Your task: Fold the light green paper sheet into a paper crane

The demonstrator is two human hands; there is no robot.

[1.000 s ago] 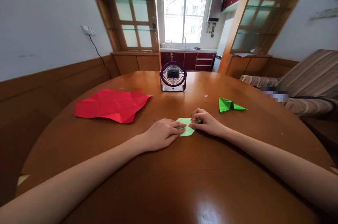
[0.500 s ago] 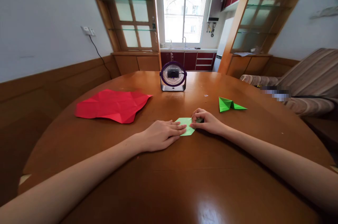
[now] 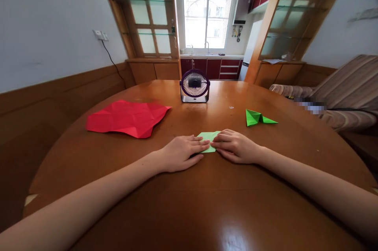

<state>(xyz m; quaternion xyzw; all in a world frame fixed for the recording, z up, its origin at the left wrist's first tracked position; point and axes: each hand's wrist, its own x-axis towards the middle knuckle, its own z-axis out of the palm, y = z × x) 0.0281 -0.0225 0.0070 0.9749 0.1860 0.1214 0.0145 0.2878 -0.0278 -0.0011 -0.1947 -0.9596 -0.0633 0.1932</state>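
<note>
A small sheet of light green folded paper (image 3: 208,136) lies flat on the brown table (image 3: 189,207) in front of me. My left hand (image 3: 184,152) rests on its left part, palm down, fingers stretched out across the paper. From the other side, my right hand (image 3: 234,146) lies over the right part with its fingers flat and pointing left. The fingertips of both hands almost meet on the paper. Both hands cover parts of the sheet, so its full outline is hidden.
Creased red paper (image 3: 126,119) spreads over the table at the left. A folded bright green paper piece (image 3: 256,118) stands at the right. Toward the far edge is a small purple fan (image 3: 195,84). A striped sofa (image 3: 351,81) sits beyond the table's right side.
My right hand has gone from pinching the paper's right edge to lying flat over it. The left hand stays on the paper. The view has shifted slightly.
</note>
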